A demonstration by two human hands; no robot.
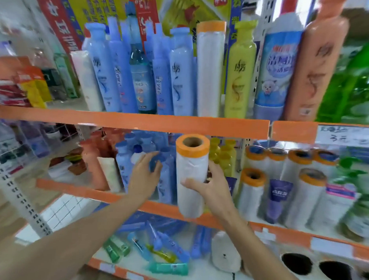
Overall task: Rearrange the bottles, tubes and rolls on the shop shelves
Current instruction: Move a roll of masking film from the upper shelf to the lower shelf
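Head view, shop shelving. Right hand (210,189) grips an upright white roll (191,177) with orange top, in front of the middle shelf (110,196). Left hand (145,174), fingers spread, reaches among blue bottles (166,182) there. More rolls (252,192) stand right; yellow bottles (224,157) behind.

Bright, even daylight filled the scene, strongest at the upper right. Motion blur softened everything, worst toward the edges, where wide-angle distortion bent the shelves (137,122). Shadows were faint.
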